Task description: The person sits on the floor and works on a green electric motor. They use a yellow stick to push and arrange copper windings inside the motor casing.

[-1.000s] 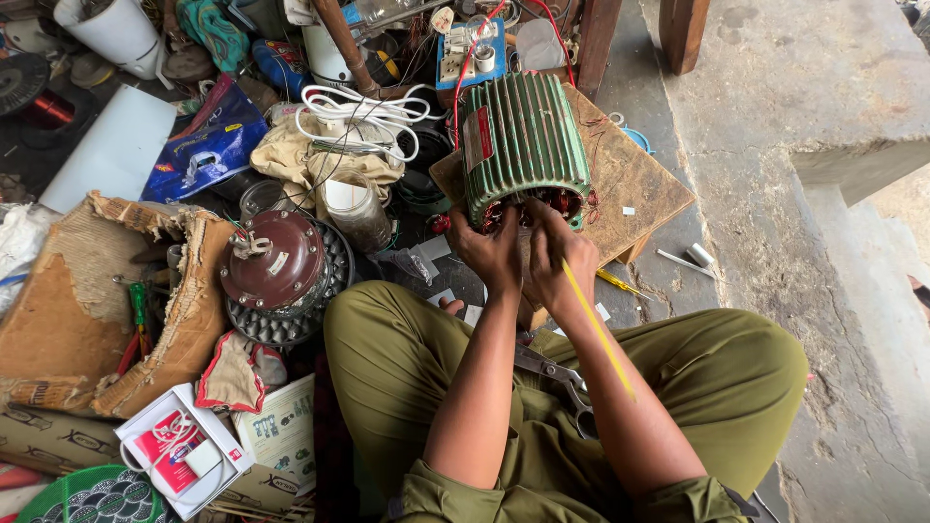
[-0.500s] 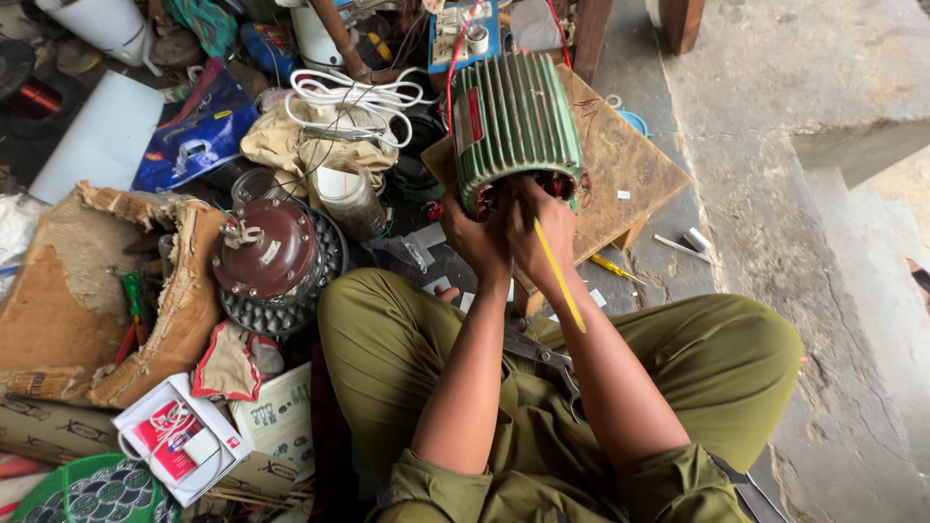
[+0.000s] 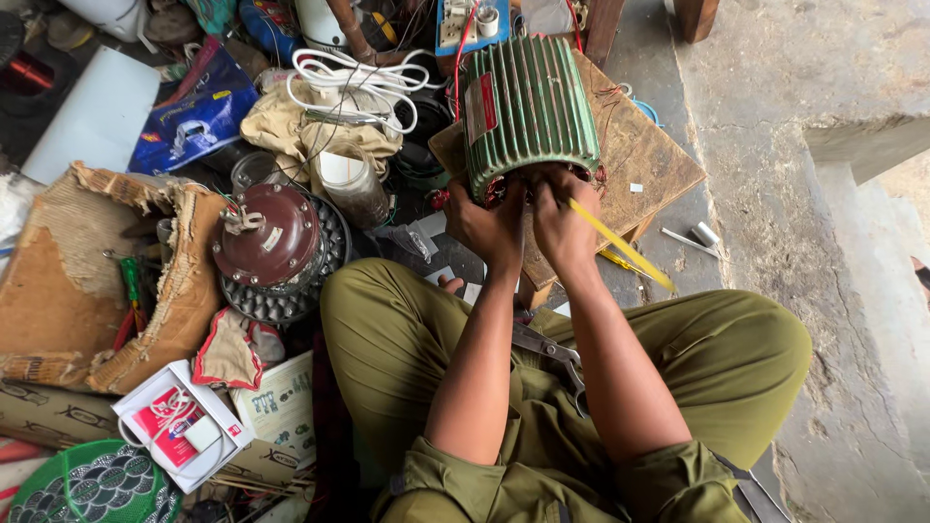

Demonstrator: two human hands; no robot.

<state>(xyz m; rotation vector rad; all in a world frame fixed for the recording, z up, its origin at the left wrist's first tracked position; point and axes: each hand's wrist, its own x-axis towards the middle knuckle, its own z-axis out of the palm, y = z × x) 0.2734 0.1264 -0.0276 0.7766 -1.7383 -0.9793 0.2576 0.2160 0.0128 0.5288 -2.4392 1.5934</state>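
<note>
Olive-green trousered knees (image 3: 407,329) frame the near field, with a pair of grey metal pliers (image 3: 552,353) lying in the lap between the forearms. Both hands meet just beyond the knees at the near open end of a green ribbed cast-metal motor housing (image 3: 531,107). Left hand (image 3: 484,225) is cupped against the lower left rim of the housing, fingers curled inward at the opening; exact grip cannot be told. Right hand (image 3: 562,223) is closed beside it, touching it, pinching a thin yellow strip (image 3: 622,247) that runs back over the wrist toward the right knee. Housing lies on its side directly beyond the hands, resting on a worn square wooden board (image 3: 649,155), with a red plate on its left flank. Left of the hands sits a maroon domed fan motor (image 3: 266,237) on a dark grille. Farther off lies a coil of white cable (image 3: 354,82).
</note>
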